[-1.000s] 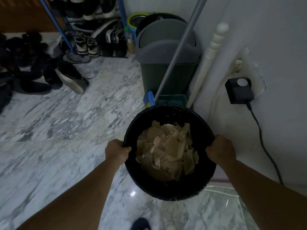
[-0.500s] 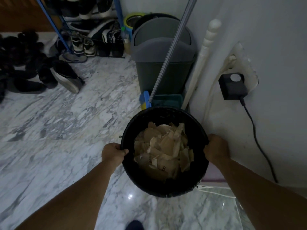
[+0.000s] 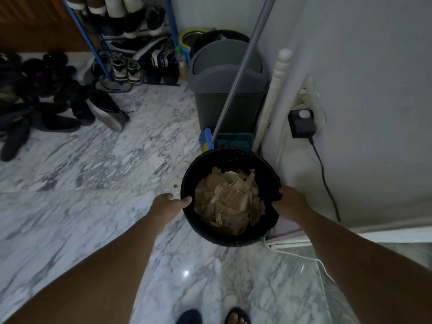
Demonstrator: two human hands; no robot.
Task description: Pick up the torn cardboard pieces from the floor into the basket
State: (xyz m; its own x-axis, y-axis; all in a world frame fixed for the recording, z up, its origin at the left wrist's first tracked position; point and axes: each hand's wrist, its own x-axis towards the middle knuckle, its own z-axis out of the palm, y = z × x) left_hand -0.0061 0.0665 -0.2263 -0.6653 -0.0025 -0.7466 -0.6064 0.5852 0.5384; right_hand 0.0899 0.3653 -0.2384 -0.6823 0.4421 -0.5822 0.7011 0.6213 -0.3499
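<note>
Now, at the bottom edge, the person's slippered feet (image 3: 216,316) stand on the marble floor (image 3: 81,183). Above them, at centre frame, both hands grip the black basket (image 3: 230,239) by its rim: the left hand (image 3: 167,204) closed on the left edge, the right hand (image 3: 291,202) on the right. The torn cardboard pieces (image 3: 229,202) lie heaped inside. Over the last second the basket has sunk lower beside the wall, toward the grey bin (image 3: 228,90) further up, so collection looks finished, with no scraps visible on the floor
</note>
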